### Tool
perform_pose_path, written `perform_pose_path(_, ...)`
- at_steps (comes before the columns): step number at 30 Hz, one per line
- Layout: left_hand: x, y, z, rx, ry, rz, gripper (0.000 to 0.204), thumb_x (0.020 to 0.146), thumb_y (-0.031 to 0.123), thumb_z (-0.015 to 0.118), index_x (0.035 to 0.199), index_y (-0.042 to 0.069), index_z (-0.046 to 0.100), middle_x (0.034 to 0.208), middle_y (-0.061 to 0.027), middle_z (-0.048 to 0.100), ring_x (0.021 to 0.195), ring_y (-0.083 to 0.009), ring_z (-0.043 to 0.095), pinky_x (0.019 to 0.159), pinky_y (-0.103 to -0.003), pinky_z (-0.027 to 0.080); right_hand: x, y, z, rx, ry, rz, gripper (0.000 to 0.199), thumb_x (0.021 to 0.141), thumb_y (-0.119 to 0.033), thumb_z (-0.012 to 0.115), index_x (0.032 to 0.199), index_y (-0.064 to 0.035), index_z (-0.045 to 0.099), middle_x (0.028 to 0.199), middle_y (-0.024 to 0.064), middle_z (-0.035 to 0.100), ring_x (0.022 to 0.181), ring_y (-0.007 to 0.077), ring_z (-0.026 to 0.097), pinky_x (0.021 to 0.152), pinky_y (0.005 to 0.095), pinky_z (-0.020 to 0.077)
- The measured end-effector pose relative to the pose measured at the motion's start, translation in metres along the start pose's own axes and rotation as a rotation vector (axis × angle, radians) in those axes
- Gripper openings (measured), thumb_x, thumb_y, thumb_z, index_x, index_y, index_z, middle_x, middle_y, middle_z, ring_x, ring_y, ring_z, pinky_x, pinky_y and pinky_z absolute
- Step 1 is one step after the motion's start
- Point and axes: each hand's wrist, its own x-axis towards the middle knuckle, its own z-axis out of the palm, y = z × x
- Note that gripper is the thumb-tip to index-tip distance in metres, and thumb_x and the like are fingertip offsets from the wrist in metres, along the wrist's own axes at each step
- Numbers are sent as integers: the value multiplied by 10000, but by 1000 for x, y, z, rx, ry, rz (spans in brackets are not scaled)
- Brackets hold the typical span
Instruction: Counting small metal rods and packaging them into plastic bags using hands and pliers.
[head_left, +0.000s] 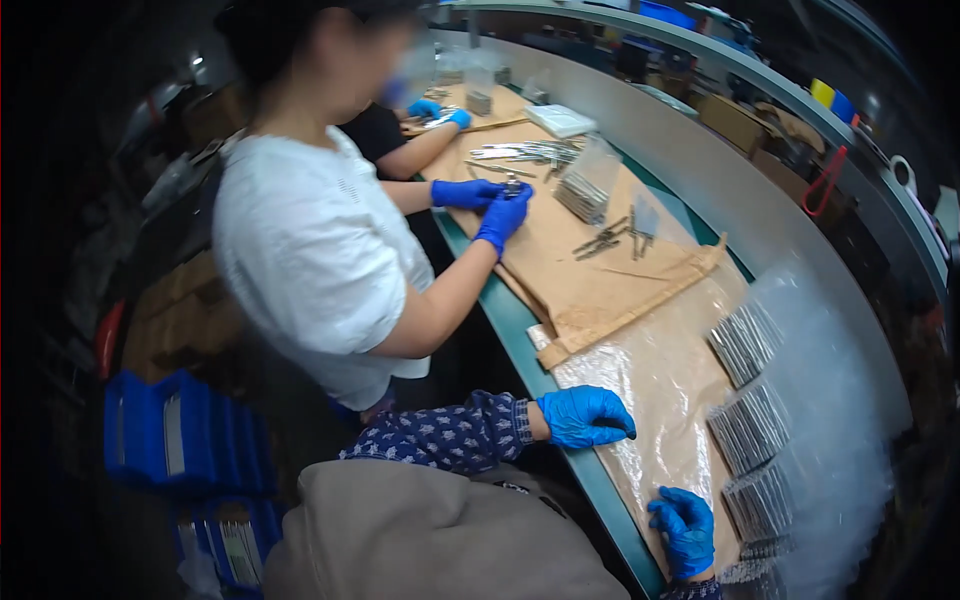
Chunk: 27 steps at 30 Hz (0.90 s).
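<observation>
My left hand point(587, 417), in a blue glove, is over the near edge of the bench. Its fingers are pressed together, with a small dark spot at their tips; whatever they pinch is too small to name. Lower right, my right hand point(686, 532), also gloved, hovers over the wrapped surface with loosely bent fingers apart and nothing visible between them. Clear plastic film point(655, 385) covers brown paper beneath both hands. Along the right side stand bundles of slim metal pieces in clear bags: a far bundle point(745, 343), a middle bundle point(750, 428) and a nearer bundle point(760, 503).
At my left a co-worker in a white top point(310, 240) holds a small metal part in blue-gloved hands. Loose metal pieces point(530, 151) and a bagged bundle point(583, 195) lie on brown paper point(600, 290). Blue bins point(185, 430) stand lower left; a partition point(690, 170) runs behind.
</observation>
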Motion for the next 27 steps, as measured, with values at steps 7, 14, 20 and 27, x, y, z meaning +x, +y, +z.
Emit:
perform_pose_path(7,-15,-19,2,-330,125,-122,151,825,102,616,953,23,632,906,-73,640,840,-140,601,767,-278,487,4,24,-8,51,116,-161,275,818,-92,600,1062,17,532,873,165,632,723,197,604,659,279,486)
perform_pose_path(14,-22,-27,3,-607,228,-107,168,823,87,621,967,0,624,929,-92,645,846,-149,608,789,-285,491,-13,-10,10,-129,42,-120,266,843,-41,540,1098,37,543,1009,116,602,880,176,580,815,274,464)
perform_pose_path(20,-14,-26,4,-657,266,-165,223,819,138,631,963,-31,627,857,-103,653,788,-148,612,752,-284,494,-12,19,3,-53,201,-160,252,813,-74,572,1044,22,545,873,132,624,753,180,595,705,269,478)
perform_pose_path(27,-20,-20,-19,-536,377,-245,145,789,80,564,888,-7,627,834,-90,639,789,-171,604,747,-287,477,12,-9,6,-9,106,-50,199,835,-89,540,973,47,587,928,126,623,815,162,594,742,269,478)
